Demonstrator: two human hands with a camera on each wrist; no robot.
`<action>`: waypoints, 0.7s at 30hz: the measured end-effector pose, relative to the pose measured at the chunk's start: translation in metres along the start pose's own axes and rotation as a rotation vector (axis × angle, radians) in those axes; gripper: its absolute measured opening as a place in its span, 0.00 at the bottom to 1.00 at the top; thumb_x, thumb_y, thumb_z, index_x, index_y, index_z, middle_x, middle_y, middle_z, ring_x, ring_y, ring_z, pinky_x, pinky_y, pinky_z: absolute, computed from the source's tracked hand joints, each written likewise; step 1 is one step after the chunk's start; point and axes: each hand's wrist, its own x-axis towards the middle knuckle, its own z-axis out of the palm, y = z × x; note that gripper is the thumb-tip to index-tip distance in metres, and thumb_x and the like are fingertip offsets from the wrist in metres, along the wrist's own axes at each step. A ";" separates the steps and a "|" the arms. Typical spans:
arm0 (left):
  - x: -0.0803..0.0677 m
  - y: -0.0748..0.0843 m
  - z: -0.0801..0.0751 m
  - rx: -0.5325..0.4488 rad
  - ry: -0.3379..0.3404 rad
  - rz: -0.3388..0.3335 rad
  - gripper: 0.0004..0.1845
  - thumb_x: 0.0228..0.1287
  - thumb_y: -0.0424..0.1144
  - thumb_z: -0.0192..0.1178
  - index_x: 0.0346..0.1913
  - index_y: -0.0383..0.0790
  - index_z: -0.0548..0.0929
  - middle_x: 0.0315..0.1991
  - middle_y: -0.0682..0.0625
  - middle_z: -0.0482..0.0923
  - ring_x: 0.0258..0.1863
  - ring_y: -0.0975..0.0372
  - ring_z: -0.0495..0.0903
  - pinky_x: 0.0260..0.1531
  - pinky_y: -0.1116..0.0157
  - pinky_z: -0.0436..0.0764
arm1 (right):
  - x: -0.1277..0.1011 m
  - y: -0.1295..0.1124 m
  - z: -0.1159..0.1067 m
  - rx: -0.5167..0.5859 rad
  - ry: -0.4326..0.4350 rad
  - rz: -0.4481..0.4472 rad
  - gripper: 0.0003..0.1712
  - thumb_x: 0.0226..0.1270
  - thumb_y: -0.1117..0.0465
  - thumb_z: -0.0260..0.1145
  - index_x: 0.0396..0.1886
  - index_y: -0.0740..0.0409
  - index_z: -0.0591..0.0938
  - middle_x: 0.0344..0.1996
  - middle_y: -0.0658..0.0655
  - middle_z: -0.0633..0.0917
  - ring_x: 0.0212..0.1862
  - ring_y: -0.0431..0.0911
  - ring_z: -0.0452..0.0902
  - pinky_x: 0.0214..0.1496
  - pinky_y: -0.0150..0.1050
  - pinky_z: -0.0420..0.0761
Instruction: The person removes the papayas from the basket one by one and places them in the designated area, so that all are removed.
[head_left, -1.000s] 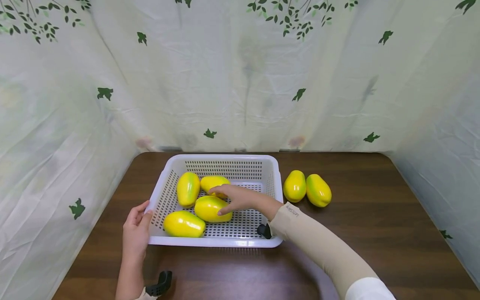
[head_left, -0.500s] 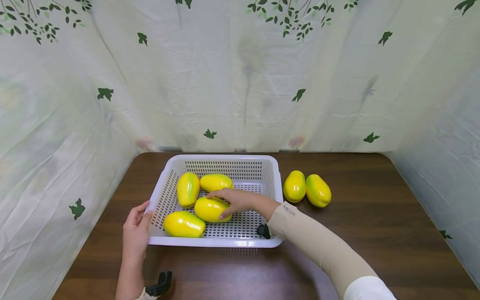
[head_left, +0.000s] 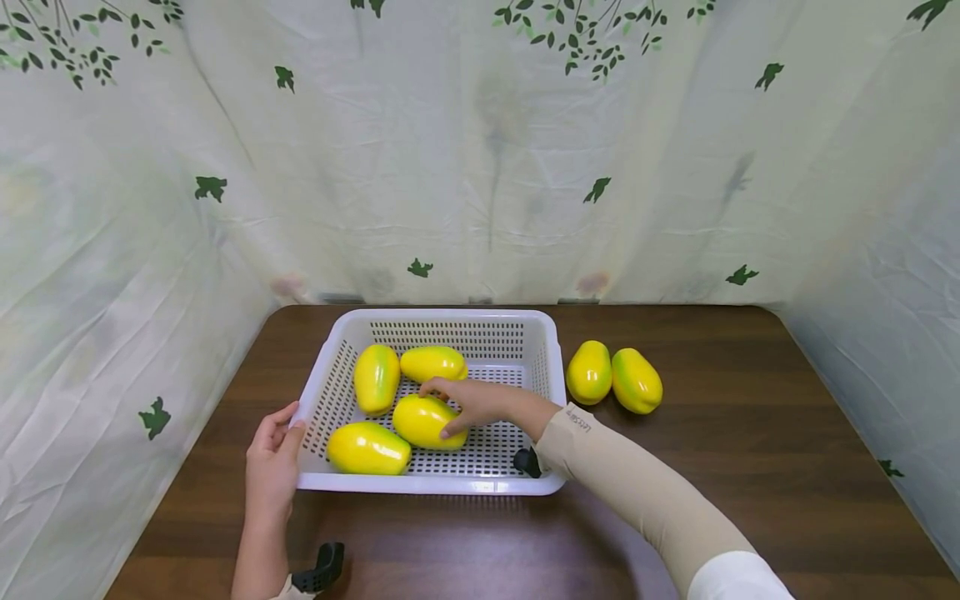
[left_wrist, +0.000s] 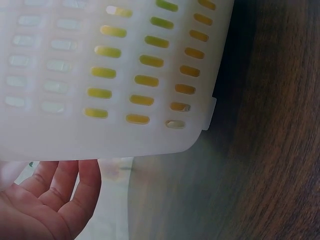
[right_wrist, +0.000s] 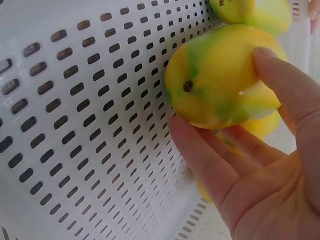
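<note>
Left hand (left_wrist: pixel 45 200) cut off by frame corner.

From my left wrist camera, the white basket (left_wrist: pixel 115 75) fills the upper left and centre of the frame, its slotted wall close and blurred. Yellow shows through the slots toward the middle, probably fruit inside. My left hand (left_wrist: pixel 45 205) sits in the lower left, fingers straight beneath the basket's edge. The dark wooden table (left_wrist: pixel 270 150) runs down the right side.
</note>
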 end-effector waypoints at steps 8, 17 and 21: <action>-0.016 0.032 0.005 0.027 0.025 -0.047 0.23 0.65 0.52 0.47 0.61 0.50 0.68 0.49 0.44 0.72 0.41 0.58 0.75 0.36 0.70 0.77 | -0.002 0.000 0.000 0.029 -0.017 -0.022 0.38 0.55 0.59 0.67 0.64 0.39 0.63 0.60 0.44 0.67 0.57 0.40 0.63 0.59 0.40 0.63; 0.005 -0.005 0.001 0.036 0.010 -0.037 0.23 0.63 0.55 0.48 0.61 0.56 0.69 0.49 0.47 0.72 0.42 0.59 0.75 0.34 0.73 0.76 | -0.004 0.000 -0.007 0.098 0.019 -0.035 0.37 0.56 0.59 0.67 0.64 0.41 0.63 0.57 0.47 0.69 0.54 0.41 0.64 0.54 0.37 0.68; 0.016 -0.030 0.001 0.059 0.033 -0.015 0.23 0.63 0.57 0.47 0.60 0.60 0.68 0.49 0.48 0.73 0.42 0.58 0.75 0.34 0.72 0.77 | -0.003 0.001 -0.010 0.137 0.053 -0.048 0.37 0.56 0.59 0.67 0.65 0.41 0.63 0.58 0.48 0.68 0.55 0.42 0.64 0.53 0.36 0.69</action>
